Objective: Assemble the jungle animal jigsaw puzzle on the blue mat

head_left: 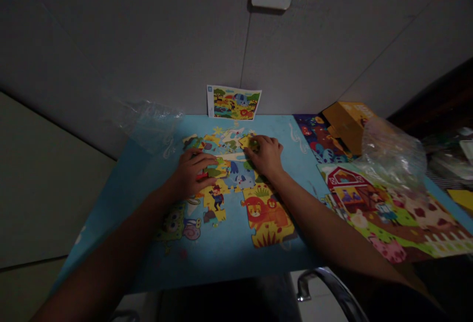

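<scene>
My left hand (192, 173) lies over the left side of a partly joined jigsaw puzzle, fingers apart and resting on the pieces. A yellow puzzle piece (244, 141) is pinched in my right hand (266, 154), near the puzzle's upper right. Between the hands lies a blue elephant section (240, 175). Below the left hand sits a section with a figure in dark clothes (216, 197). A joined lion section (266, 216) lies below the right hand, under the forearm's left side. Some pieces are hidden beneath both hands.
A reference picture card (234, 103) leans on the wall behind the blue tabletop (125, 203). At right are a farm picture sheet (399, 218), an orange box (349, 122) and a clear plastic bag (393, 152). Another clear wrapper (151, 120) lies back left.
</scene>
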`<state>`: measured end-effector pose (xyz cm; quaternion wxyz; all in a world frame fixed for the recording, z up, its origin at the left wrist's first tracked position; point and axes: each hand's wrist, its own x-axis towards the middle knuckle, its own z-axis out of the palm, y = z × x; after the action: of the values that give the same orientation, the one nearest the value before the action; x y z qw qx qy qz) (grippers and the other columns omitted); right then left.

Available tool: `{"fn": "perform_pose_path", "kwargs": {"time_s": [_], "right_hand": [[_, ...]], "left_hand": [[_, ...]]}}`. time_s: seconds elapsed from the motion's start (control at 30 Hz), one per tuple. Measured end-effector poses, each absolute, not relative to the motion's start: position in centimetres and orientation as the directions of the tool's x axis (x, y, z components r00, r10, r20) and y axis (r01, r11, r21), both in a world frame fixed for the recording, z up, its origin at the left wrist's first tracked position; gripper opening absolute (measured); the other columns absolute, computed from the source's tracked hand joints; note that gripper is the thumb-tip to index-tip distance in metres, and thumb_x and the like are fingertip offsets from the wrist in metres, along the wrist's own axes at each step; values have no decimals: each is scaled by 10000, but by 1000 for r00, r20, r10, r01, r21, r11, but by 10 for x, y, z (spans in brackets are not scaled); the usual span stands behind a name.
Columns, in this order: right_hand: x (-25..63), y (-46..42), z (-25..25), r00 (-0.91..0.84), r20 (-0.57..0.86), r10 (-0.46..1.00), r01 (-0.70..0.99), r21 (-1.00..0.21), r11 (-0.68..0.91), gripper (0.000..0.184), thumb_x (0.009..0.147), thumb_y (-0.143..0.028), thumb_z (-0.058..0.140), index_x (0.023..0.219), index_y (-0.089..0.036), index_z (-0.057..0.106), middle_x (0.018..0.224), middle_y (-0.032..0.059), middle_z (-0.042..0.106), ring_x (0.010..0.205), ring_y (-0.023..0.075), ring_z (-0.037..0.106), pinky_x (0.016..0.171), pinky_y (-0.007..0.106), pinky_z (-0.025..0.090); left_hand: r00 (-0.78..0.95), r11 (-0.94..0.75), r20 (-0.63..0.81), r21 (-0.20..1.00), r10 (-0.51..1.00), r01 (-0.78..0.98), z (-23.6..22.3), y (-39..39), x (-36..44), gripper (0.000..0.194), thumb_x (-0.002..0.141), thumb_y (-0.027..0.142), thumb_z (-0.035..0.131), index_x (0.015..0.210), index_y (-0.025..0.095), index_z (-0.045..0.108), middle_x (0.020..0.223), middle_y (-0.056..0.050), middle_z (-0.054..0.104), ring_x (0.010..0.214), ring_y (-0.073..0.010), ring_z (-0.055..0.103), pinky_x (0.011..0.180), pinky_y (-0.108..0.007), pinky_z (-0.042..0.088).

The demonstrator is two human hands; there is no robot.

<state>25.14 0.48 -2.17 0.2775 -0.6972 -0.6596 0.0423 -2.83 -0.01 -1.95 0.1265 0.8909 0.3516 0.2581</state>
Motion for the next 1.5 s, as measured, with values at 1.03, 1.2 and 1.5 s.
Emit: {"fn": "perform_pose_path", "kwargs": {"time_s": [1.03,1.2,1.5], "right_hand": [[237,-3,-15,-77,372,925,857,-449,252,523,888,-516,697,1314,-216,655,1490,138,553,1339,355,432,1095,540,350],[256,9,-16,175,235,956,898,-437,-57,584,846,-507,720,1331,-191,643,1412,140,625,1281,399,464,1041,554,351],[258,12,-20,194,272,943,879,-474,-45,444,853,-428,705,1230,-193,688,1216,141,719,1143,375,523,972,523,361]], "left_hand": [[616,-772,469,316,633,552,-15,-8,-20,236,927,307,651,1125,194,712,1191,-114,636,1159,-297,580,1017,-493,497],[618,-771,466,315,634,553,-21,-8,-21,242,927,296,658,1133,181,713,1177,-120,631,1148,-302,591,994,-498,506],[611,-773,479,320,630,547,-23,-7,-21,241,930,292,660,1132,168,705,1184,-126,625,1140,-300,594,992,-499,501]]}}
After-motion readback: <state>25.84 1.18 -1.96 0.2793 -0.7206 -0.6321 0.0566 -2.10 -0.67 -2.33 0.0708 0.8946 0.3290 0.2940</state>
